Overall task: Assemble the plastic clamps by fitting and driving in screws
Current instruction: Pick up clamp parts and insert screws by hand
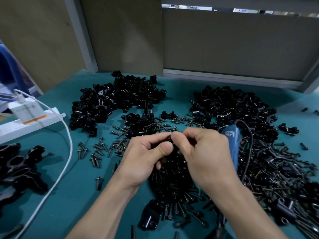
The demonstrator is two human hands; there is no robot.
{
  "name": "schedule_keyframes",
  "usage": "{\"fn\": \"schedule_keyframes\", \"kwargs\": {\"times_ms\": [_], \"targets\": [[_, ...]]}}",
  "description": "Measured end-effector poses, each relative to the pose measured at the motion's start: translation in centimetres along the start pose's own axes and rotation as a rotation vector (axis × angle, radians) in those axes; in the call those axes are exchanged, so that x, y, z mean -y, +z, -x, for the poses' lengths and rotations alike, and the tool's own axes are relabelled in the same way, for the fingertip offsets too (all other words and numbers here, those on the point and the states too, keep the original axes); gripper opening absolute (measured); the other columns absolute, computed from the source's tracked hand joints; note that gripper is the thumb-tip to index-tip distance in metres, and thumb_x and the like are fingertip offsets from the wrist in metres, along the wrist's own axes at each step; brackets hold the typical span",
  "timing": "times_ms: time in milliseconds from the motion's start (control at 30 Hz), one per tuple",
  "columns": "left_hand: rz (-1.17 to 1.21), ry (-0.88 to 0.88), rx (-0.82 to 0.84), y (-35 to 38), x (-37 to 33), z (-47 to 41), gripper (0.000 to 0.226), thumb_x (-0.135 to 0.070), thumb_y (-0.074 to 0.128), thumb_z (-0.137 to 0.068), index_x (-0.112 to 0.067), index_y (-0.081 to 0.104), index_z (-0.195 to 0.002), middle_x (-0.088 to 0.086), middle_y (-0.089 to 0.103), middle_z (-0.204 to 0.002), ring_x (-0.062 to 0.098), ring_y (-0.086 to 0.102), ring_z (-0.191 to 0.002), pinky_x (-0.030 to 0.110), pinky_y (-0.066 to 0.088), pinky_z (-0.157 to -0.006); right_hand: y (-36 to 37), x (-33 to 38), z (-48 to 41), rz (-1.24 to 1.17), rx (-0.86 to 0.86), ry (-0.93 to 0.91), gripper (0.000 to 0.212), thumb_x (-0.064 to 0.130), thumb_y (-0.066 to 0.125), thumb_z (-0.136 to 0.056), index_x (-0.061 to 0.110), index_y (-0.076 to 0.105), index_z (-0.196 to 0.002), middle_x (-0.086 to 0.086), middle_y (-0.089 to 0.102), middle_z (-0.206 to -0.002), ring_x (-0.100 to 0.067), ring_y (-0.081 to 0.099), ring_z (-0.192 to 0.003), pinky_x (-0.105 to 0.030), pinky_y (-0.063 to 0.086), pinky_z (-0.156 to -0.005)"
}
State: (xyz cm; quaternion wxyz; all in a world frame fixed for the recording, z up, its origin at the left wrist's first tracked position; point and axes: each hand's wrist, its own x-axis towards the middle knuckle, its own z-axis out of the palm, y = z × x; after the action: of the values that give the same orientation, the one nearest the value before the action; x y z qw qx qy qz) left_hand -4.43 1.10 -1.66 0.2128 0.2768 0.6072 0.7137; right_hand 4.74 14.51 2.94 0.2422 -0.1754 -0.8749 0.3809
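Both hands meet above the teal mat (72, 200): the left hand (146, 157) curls round one black clamp (170, 139), and the right hand (203, 156) pinches its top. Two big clamp piles (120, 99) lie behind. The loose screws (172, 188) beneath are too many to count. One blue driver (232, 145) lies beside the right hand.

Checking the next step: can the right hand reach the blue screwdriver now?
Probably yes: the blue screwdriver lies uncovered right beside the right hand, though it pinches a black part.
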Motion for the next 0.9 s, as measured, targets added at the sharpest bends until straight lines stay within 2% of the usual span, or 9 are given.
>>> {"fn": "schedule_keyframes", "kwargs": {"times_ms": [67, 167, 267, 400, 500, 567, 633, 833, 900], "targets": [[-0.094, 0.013, -0.018, 0.1, 0.4, 0.0, 0.033, -0.041, 0.077, -0.083, -0.037, 0.079, -0.116, 0.006, 0.078, -0.085, 0.012, 0.050, -0.056, 0.022, 0.044, -0.050, 0.8, -0.1, 0.3, 0.101, 0.007, 0.042, 0.054, 0.064, 0.039, -0.091, 0.024, 0.058, -0.059, 0.019, 0.055, -0.051, -0.012, 0.047, -0.046, -0.023, 0.029, -0.045], [-0.196, 0.018, -0.037, 0.1, 0.7, 0.0, 0.029, -0.039, 0.072, -0.086, -0.046, 0.078, -0.113, 0.005, 0.077, -0.079, 0.014, 0.052, -0.055, 0.030, 0.047, -0.053, 0.5, -0.3, 0.2, 0.145, 0.099, 0.063, 0.053, 0.067, 0.030, -0.093, 0.032, 0.060, -0.065, 0.023, 0.056, -0.052, -0.011, 0.052, -0.050, -0.025, 0.031, -0.044], [-0.172, 0.023, -0.082, -0.2, 0.7, -0.1, 0.024, -0.035, 0.071, -0.087, -0.043, 0.080, -0.107, -0.008, 0.076, -0.076, 0.008, 0.053, -0.053, 0.024, 0.047, -0.050, -1.0, -0.5, -0.4, 0.072, 0.296, 0.009, 0.035, 0.050, 0.045, -0.103, 0.034, 0.064, -0.078, 0.006, 0.067, -0.065, -0.011, 0.059, -0.057, -0.030, 0.047, -0.053], [-0.220, -0.003, -0.078, -0.3, 0.8, -0.1, 0.031, -0.039, 0.072, -0.084, -0.031, 0.081, -0.113, 0.008, 0.073, -0.073, 0.014, 0.053, -0.054, 0.029, 0.046, -0.053, -1.7, -0.9, -0.9, 0.151, 0.409, 0.005, 0.034, 0.037, 0.054, -0.105, 0.024, 0.063, -0.074, -0.002, 0.069, -0.069, -0.019, 0.061, -0.062, -0.040, 0.049, -0.059], [-0.218, -0.012, -0.048, -0.3, 0.9, -0.1, 0.030, -0.037, 0.072, -0.087, -0.027, 0.081, -0.114, 0.010, 0.074, -0.076, 0.016, 0.055, -0.057, 0.030, 0.047, -0.054, -1.5, -1.2, -1.3, 0.069, 0.481, 0.063, 0.037, 0.039, 0.055, -0.105, 0.020, 0.066, -0.075, 0.000, 0.070, -0.063, -0.009, 0.055, -0.048, -0.027, 0.042, -0.048], [-0.205, -0.013, -0.042, -0.4, 1.0, 0.0, 0.027, -0.033, 0.075, -0.090, -0.027, 0.080, -0.116, 0.003, 0.076, -0.078, 0.014, 0.058, -0.058, 0.028, 0.049, -0.053, -1.5, -1.6, -1.5, -0.038, 0.432, 0.106, 0.028, 0.038, 0.062, -0.102, 0.025, 0.070, -0.078, 0.002, 0.072, -0.063, -0.004, 0.055, -0.048, -0.019, 0.042, -0.050], [-0.208, -0.018, -0.044, -0.3, 1.1, 0.0, 0.027, -0.032, 0.076, -0.090, -0.029, 0.080, -0.117, 0.001, 0.078, -0.081, 0.012, 0.060, -0.060, 0.027, 0.051, -0.054, -1.4, -1.9, -1.6, -0.167, 0.351, 0.130, 0.017, 0.031, 0.070, -0.098, 0.027, 0.071, -0.081, -0.001, 0.073, -0.065, -0.011, 0.061, -0.052, -0.024, 0.046, -0.054], [-0.317, -0.009, -0.099, 0.3, 1.1, 0.1, 0.040, -0.051, 0.076, -0.080, -0.045, 0.075, -0.120, -0.017, 0.079, -0.105, 0.023, 0.072, -0.072, 0.038, 0.062, -0.065, -0.6, -2.1, -1.3, -0.171, 0.261, 0.126, 0.024, 0.029, 0.065, -0.102, 0.023, 0.072, -0.079, 0.001, 0.068, -0.057, -0.004, 0.054, -0.044, -0.013, 0.040, -0.045], [-0.349, -0.008, -0.097, 0.1, 1.0, 0.1, 0.043, -0.054, 0.075, -0.078, -0.047, 0.074, -0.120, -0.022, 0.077, -0.107, 0.012, 0.071, -0.073, 0.028, 0.060, -0.067, -0.5, -2.2, -1.2, -0.208, 0.270, 0.149, 0.025, 0.027, 0.064, -0.102, 0.021, 0.071, -0.079, 0.002, 0.070, -0.060, -0.005, 0.054, -0.046, -0.016, 0.045, -0.048]]}}
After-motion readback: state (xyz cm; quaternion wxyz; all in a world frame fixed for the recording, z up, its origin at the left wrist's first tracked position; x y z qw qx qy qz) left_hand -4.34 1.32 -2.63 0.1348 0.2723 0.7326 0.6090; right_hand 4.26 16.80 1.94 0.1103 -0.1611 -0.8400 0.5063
